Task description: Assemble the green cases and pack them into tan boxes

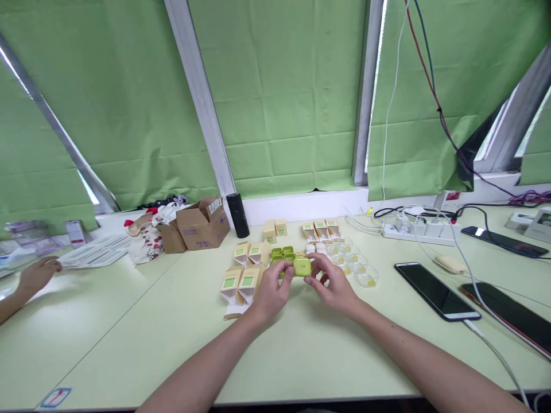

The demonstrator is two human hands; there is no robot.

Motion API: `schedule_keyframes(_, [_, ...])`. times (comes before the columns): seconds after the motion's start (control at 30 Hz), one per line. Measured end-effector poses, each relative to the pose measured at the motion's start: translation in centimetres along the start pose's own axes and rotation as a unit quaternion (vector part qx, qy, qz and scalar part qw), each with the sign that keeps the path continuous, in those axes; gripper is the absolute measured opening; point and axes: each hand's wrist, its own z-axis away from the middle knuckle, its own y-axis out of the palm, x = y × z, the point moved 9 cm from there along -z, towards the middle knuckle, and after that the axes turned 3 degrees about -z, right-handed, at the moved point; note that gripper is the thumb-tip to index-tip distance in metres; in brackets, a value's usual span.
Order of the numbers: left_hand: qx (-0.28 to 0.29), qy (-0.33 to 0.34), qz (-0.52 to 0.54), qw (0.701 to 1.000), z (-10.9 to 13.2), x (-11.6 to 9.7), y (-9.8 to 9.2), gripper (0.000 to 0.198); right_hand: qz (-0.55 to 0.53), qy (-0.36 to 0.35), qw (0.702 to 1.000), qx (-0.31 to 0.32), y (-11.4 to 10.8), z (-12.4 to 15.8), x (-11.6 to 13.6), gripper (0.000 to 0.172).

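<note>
Between my two hands is a small green square case (302,266), raised just above the table. My left hand (274,287) grips its left edge with thumb and fingers, and my right hand (331,281) pinches the right edge. Behind it lie several more green cases (282,252), partly covered by my left hand. Beside that hand stand small open cardboard boxes (247,281) with green labels. To the right of the cases are white round pieces (316,248) and several clear plastic cups (367,276) with something yellow inside.
More small cardboard boxes (322,230) stand at the back. A brown carton (203,223) and a black cylinder (237,215) are by the wall. Phones (437,291) with cables and a power strip (422,232) occupy the right. Another person's hand (38,276) is at far left.
</note>
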Motion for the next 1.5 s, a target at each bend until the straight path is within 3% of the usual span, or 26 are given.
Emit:
schedule_keyframes(0.23, [0.022, 0.000, 0.016, 1.000, 0.0, 0.0, 0.4, 0.030, -0.087, 0.024, 0.996, 0.003, 0.0, -0.1, -0.3, 0.039])
schedule_keyframes(0.47, [0.013, 0.010, 0.012, 1.000, -0.1, -0.1, 0.3, 0.026, -0.197, 0.056, 0.979, 0.014, 0.6, -0.1, -1.1, 0.045])
schedule_keyframes(0.77, [-0.024, 0.045, -0.080, 0.995, 0.2, -0.2, -0.2, 0.011, -0.300, 0.097, 0.949, 0.030, 0.6, -0.5, -1.5, 0.052])
schedule_keyframes(0.93, [-0.040, 0.120, -0.094, 0.988, 0.4, -1.5, -0.3, 0.035, -0.309, 0.118, 0.943, 0.039, 0.8, -0.5, -1.7, 0.054])
schedule_keyframes(1.07, [-0.011, 0.148, -0.123, 0.981, 0.6, -1.8, 0.3, 0.056, -0.292, 0.128, 0.947, 0.030, 1.0, -0.5, -2.4, 0.056])
schedule_keyframes(1.2, [0.026, 0.163, -0.128, 0.978, 0.8, -2.1, 1.0, 0.060, -0.277, 0.127, 0.952, 0.025, 1.3, -0.5, -2.9, 0.058])
schedule_keyframes(1.33, [0.041, 0.144, -0.102, 0.984, 0.7, -2.2, 1.1, 0.053, -0.268, 0.122, 0.955, 0.029, 1.3, -0.6, -3.0, 0.054])
schedule_keyframes(1.5, [-0.001, 0.047, -0.002, 0.999, 0.0, -0.4, 0.3, 0.041, -0.233, 0.117, 0.966, -0.002, 0.8, -0.6, -3.5, 0.051])
